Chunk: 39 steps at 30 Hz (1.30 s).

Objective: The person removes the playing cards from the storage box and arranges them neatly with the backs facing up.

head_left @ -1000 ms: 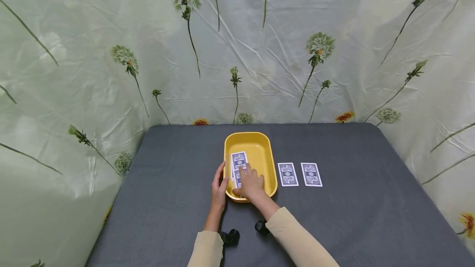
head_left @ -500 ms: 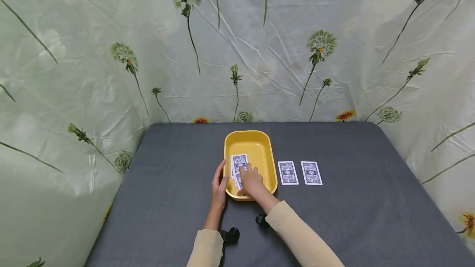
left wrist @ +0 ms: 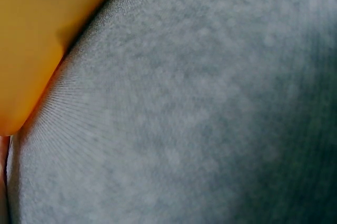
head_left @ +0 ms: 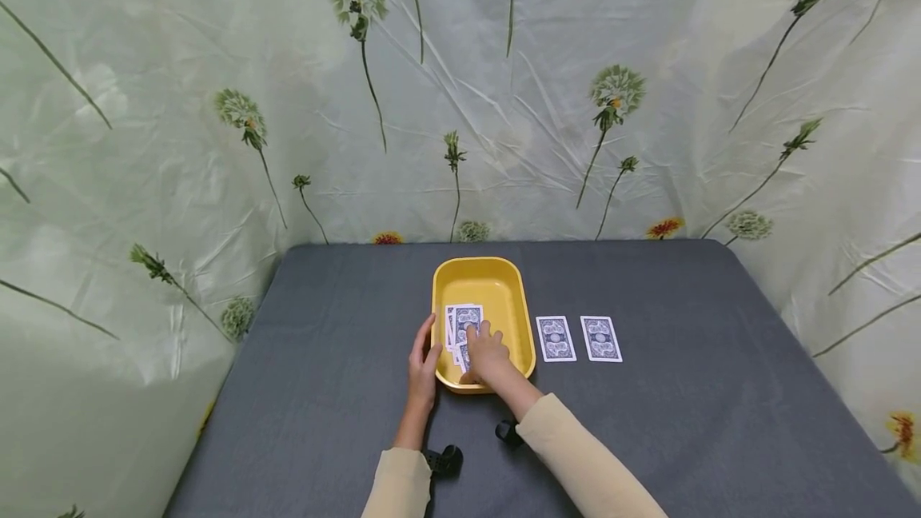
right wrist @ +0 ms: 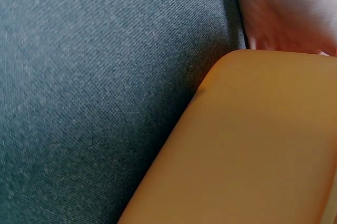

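In the head view a yellow tray (head_left: 496,286) lies on the cloth with several playing cards (head_left: 466,318) in its left part, blue patterned backs up and overlapping. My right hand (head_left: 491,358) reaches over the tray's near rim. Its forefinger touches the cards, and the hand covers part of the lower ones. My left hand (head_left: 422,366) rests along the tray's left side, with its fingers against the outer wall and its thumb near the rim. The left wrist view shows the tray's wall (left wrist: 37,29) close up. In the right wrist view part of the left hand (right wrist: 287,10) appears behind the tray.
Two more playing cards, a nearer one (head_left: 556,339) and one farther right (head_left: 600,339), lie face down beside the tray. Dark grey cloth (head_left: 683,422) covers the table. Behind it hangs a pale curtain (head_left: 540,102) with a dandelion print.
The upper card in the tray has slid toward me and slightly right under my right forefinger, and the lower cards have shifted a little. My left hand stays against the tray.
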Tool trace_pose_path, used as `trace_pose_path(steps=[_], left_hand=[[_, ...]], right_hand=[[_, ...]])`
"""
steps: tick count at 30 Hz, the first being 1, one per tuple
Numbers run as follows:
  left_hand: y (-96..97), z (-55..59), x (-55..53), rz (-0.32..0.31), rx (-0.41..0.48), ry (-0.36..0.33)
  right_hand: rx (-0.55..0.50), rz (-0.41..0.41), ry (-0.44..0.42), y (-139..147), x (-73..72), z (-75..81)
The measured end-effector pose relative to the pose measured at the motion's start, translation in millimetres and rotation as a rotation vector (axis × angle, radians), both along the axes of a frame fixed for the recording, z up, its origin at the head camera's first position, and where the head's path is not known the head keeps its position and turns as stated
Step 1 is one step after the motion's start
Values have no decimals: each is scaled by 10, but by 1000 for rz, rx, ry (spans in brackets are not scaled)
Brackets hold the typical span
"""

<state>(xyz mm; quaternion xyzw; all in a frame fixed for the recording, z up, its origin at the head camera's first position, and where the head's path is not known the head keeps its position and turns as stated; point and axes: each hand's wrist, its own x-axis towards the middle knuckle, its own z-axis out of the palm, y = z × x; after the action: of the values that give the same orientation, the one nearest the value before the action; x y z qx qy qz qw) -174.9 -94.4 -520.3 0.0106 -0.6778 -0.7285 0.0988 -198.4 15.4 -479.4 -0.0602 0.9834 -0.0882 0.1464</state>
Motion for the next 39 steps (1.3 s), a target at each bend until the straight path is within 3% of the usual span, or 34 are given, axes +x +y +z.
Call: trace_pose_path(steps=[12, 23, 33, 39], left_hand=[[-9, -10, 14, -8, -16, -18], [2, 0, 24, -9, 2, -10], [1, 12, 4, -11, 7, -12], [6, 8, 0, -5, -7, -23]], right_hand=[[-104, -20, 26, 13, 10, 27], [-176, -47, 248, 185, -98, 317], [-229, -146, 420, 599, -183, 684], [-268, -278, 470, 1062, -217, 627]])
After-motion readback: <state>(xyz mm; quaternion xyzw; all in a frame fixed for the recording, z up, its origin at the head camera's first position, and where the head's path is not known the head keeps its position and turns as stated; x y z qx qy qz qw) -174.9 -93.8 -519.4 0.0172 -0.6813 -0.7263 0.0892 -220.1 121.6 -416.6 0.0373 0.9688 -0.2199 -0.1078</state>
